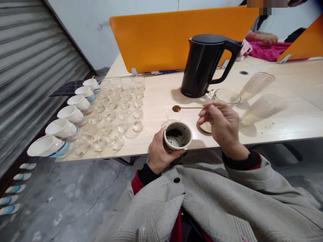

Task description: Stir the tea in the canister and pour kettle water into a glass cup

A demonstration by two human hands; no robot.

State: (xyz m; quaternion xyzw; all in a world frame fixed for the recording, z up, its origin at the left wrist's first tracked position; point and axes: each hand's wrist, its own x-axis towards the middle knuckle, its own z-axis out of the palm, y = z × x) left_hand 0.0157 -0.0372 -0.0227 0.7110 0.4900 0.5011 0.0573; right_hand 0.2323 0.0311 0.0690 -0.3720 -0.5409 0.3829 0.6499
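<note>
My left hand (pixel 161 151) is wrapped round a small canister (pixel 186 141), tilted so its mouth faces me. Dark loose bits like tea leaves (pixel 175 134) lie inside it. Between the thumb and fingers of my right hand (pixel 223 126) is a thin golden spoon (pixel 191 107), its bowl pointing left above the table. Under that hand sits a round lid (pixel 205 127), partly hidden. A clear plastic cup (pixel 174 114) stands just behind the canister, mostly covered by it.
Rows of clear plastic cups (pixel 123 114) and a line of white paper cups (pixel 69 114) fill the table's left. A black kettle (pixel 202 67), a glass bowl (pixel 228 96) and stacked plastic cups (pixel 262 107) stand right. Behind an orange divider (pixel 151 43) is another person's hand (pixel 268 38).
</note>
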